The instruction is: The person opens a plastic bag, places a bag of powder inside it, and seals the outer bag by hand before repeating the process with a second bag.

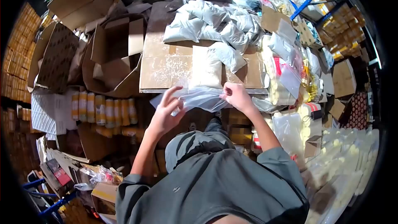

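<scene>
A clear plastic bag (203, 99) stretches between my hands at the near edge of a cardboard box top. My right hand (236, 96) pinches the bag's right end between thumb and fingers. At its left end is my left hand (170, 104), with fingers apart and bent; the film lies against or just behind the fingertips. Just beyond the plastic, a filled whitish packet (207, 68) lies flat on the cardboard (166, 68). A second white pouch (229, 56) leans over its upper right side. Whether the clear bag joins the packet cannot be made out.
White filled pouches (207, 18) are heaped at the back of the box top. An open carton (112, 54) stands at left, above yellow-banded rolls (103, 110). Packets and plastic sleeves (286, 76) crowd the right side. A blue metal rack (311, 1) rises at upper right.
</scene>
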Motion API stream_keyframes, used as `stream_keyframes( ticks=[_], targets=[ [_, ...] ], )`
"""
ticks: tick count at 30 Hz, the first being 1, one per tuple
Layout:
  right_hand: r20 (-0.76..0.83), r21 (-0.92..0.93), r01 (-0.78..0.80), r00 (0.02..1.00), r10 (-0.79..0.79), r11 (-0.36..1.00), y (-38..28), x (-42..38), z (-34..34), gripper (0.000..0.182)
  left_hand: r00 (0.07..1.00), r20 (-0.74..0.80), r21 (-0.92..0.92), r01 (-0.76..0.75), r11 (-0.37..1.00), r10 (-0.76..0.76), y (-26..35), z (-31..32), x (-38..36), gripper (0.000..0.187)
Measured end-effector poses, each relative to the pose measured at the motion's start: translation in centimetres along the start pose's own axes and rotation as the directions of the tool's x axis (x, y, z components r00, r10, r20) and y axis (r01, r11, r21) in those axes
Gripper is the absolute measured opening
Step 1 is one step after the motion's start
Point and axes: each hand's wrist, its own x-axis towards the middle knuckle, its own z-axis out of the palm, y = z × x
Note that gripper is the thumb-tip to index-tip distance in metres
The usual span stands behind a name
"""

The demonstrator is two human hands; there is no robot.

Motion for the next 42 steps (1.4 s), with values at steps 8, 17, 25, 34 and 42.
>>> stream_keyframes(
  ticks=[8,17,25,34,42],
  targets=[
    [0.270,-0.066,-0.189,0.942,0.200,0.980,0.3,-0.7,-2.3,0.034,0.894,-0.158,-0.647,0.228,0.728,-0.420,-0.3,-0.9,-2.1,0.021],
    [0.355,0.500,0.024,0.906,-0.230,0.866,-10.2,0.3,0.5,0.010,0.971,-0.029,-0.441,0.203,0.875,-0.239,3.7,-1.5,0.4,0.009],
    [-0.039,0.152,0.383,0.923,-0.382,0.911,-12.1,0.6,0.8,0.007,0.940,-0.261,-0.202,0.167,0.965,-0.218,3.3,0.2,-0.3,0.019],
    [0.052,0.362,0.297,0.940,-0.337,0.884,-12.8,-0.5,-0.3,0.020,0.992,-0.096,-0.170,0.065,0.983,-0.082,4.4,0.3,0.1,0.058],
    [-0.067,0.474,0.229,0.972,-0.224,0.850,-12.2,-1.7,0.4,0.010,0.980,0.024,-0.420,0.190,0.887,-0.198,4.0,1.4,-0.4,0.055]
  ],
)
